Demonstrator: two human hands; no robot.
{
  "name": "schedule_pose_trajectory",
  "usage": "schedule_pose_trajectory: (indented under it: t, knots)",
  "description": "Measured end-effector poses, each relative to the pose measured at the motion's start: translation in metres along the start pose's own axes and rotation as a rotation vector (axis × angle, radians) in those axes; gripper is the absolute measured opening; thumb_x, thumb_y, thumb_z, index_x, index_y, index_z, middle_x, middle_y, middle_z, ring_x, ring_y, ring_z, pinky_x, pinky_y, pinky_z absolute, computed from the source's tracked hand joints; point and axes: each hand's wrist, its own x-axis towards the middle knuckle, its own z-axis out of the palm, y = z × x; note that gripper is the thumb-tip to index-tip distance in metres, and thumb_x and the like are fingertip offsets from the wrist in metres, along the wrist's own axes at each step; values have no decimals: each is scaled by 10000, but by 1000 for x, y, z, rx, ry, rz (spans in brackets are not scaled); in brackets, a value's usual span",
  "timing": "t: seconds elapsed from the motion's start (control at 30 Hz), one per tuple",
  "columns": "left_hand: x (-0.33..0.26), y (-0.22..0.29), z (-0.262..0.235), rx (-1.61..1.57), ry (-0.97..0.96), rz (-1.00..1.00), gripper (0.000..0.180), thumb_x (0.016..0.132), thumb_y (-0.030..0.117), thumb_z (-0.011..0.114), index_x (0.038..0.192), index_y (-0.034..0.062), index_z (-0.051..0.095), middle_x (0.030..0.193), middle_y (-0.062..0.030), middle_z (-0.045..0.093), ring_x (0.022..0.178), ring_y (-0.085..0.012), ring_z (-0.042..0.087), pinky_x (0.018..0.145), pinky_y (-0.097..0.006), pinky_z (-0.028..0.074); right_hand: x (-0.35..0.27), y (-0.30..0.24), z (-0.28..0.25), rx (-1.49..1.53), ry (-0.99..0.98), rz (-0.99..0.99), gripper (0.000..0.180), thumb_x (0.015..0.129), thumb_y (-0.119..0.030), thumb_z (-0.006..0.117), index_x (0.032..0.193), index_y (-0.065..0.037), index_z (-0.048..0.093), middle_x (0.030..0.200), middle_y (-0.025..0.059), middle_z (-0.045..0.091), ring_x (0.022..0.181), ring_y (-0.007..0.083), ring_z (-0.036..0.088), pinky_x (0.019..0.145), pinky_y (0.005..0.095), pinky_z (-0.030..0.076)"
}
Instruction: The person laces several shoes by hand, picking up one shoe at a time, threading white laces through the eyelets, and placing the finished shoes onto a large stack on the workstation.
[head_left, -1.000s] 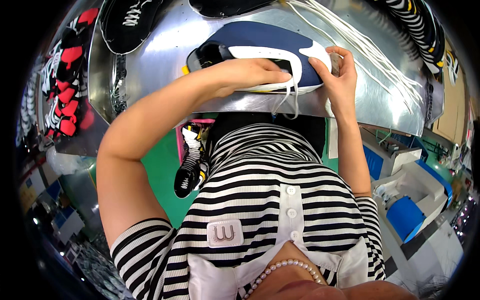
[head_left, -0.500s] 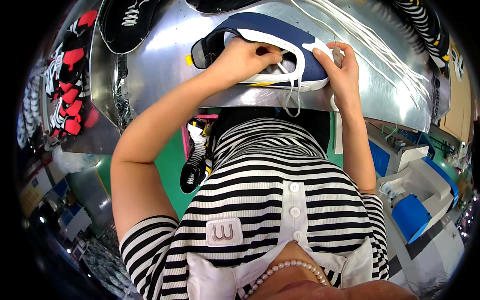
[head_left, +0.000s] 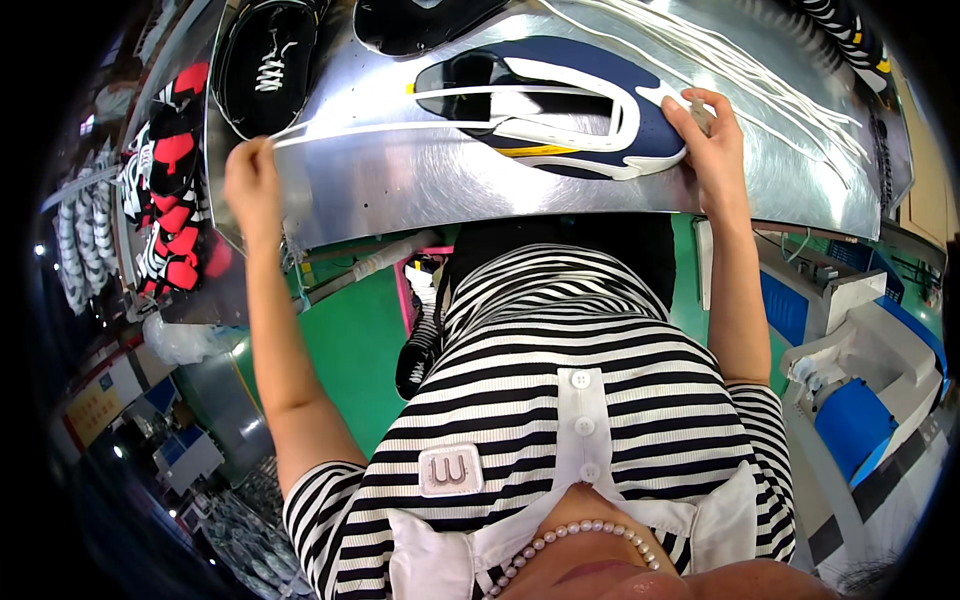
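A navy shoe upper (head_left: 650, 128) with white trim and a yellow stripe lies sideways on the metal table, its opening facing me. My left hand (head_left: 253, 190) is off to the left, fingers pinched on a white shoelace (head_left: 385, 130). Two strands of it stretch nearly straight from that side to the lacing edges of the shoe. At the toe end, my right hand (head_left: 715, 145) has its thumb by the shoe. Between its curled fingers sits a small greyish piece (head_left: 700, 115), partly hidden, whose kind I cannot make out.
Loose white laces (head_left: 760, 90) lie in a bundle on the right of the metal table (head_left: 420, 195). Black shoes (head_left: 262, 70) stand at the far left and top edge. Red, black and white shoe parts (head_left: 170, 190) hang or pile beyond the left edge. A beige-and-blue machine (head_left: 860, 370) stands lower right.
My left hand has come out of the shoe opening and swung far left, drawing the lace out straight. The hanging lace loop at the shoe's near side is gone. My right hand stays at the toe.
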Motion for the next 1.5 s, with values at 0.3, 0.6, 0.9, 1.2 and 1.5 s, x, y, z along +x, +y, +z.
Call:
schedule_pose_trajectory:
  t: [0.3,0.6,0.9,1.2,1.5]
  knots:
    - [24,232,37,-696,-309,498,67,873,8,635,933,-12,659,1258,-124,622,995,-174,613,743,-264,470,3,-12,-8,-846,253,-402,457,846,-472,689,1010,-46,685,822,81,705,700,222,664,636,304,494]
    - [12,273,81,-784,-296,578,64,870,64,665,920,24,671,1105,-55,671,887,-127,603,687,-236,453,-8,-38,18,53,-233,-440,150,897,-103,692,1032,-37,687,997,-3,633,899,62,569,808,208,465]
    - [6,259,81,-794,-445,335,57,873,51,671,917,19,689,954,-32,676,740,-80,525,603,-219,377,-11,-32,44,339,-291,-145,166,911,-120,664,1033,-8,645,895,-6,673,738,59,573,678,212,476]
    - [-10,253,70,-536,-314,516,168,859,152,695,964,22,675,923,-105,667,857,-244,612,784,-354,483,-5,-25,32,303,-136,-129,236,864,-96,685,1074,4,644,869,30,703,725,64,596,684,214,495]
    - [2,259,105,-872,-1285,-695,486,902,491,654,1010,17,681,866,-62,668,748,-130,626,697,-251,522,-1,-13,43,-136,-45,-87,384,764,-201,755,1117,-100,642,928,154,718,810,274,695,738,356,534]
